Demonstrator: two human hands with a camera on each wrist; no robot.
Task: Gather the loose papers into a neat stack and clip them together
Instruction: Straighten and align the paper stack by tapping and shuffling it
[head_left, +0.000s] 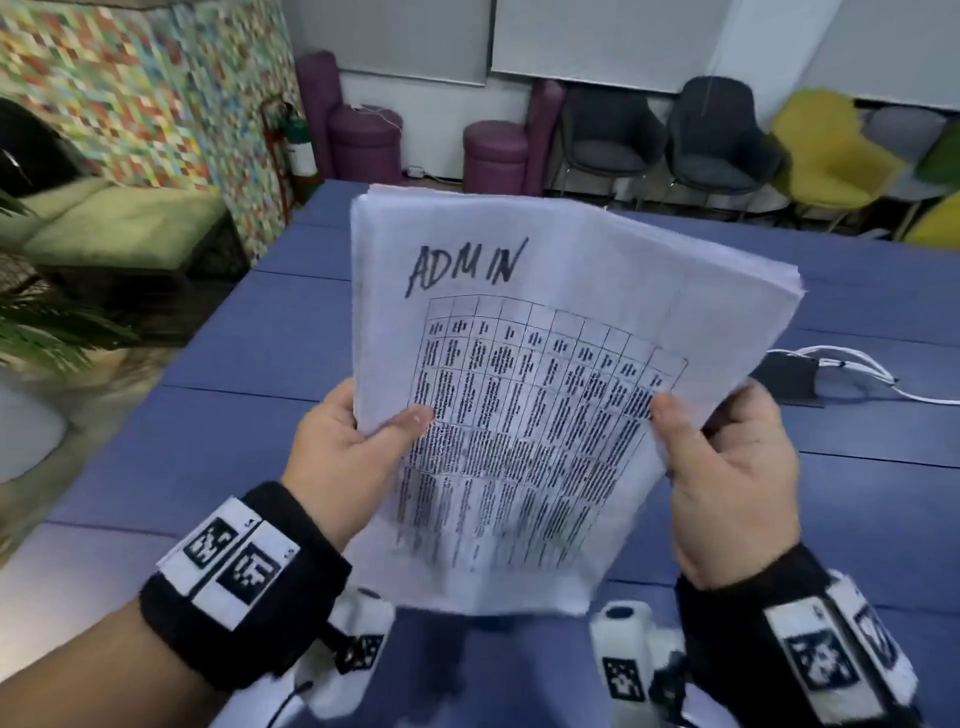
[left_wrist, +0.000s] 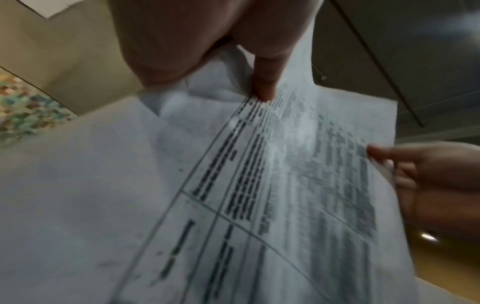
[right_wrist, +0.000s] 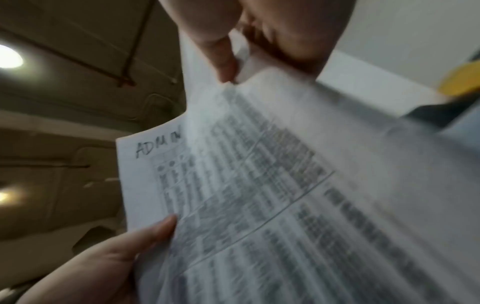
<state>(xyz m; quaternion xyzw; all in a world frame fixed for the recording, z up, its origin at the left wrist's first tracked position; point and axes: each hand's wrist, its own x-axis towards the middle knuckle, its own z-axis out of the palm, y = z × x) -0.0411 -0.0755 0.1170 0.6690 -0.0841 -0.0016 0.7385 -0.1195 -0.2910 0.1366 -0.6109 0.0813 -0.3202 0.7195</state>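
A stack of white papers (head_left: 524, 395), its top sheet marked "ADMIN" above a printed table, is held upright above the blue table (head_left: 249, 426). My left hand (head_left: 358, 447) grips the stack's left edge, thumb on the front. My right hand (head_left: 722, 457) grips the right edge in the same way. In the left wrist view the papers (left_wrist: 182, 195) fill the frame under my left hand (left_wrist: 249, 67). The right wrist view shows the papers (right_wrist: 285, 185) pinched by my right hand (right_wrist: 233, 51). The sheets' far corners fan slightly. No clip is visible.
A black box with white cables (head_left: 795, 374) lies on the table to the right. Dark and yellow chairs (head_left: 722, 130) and purple stools (head_left: 493, 156) line the far wall. A green sofa (head_left: 114, 218) and a plant (head_left: 41, 332) stand at the left.
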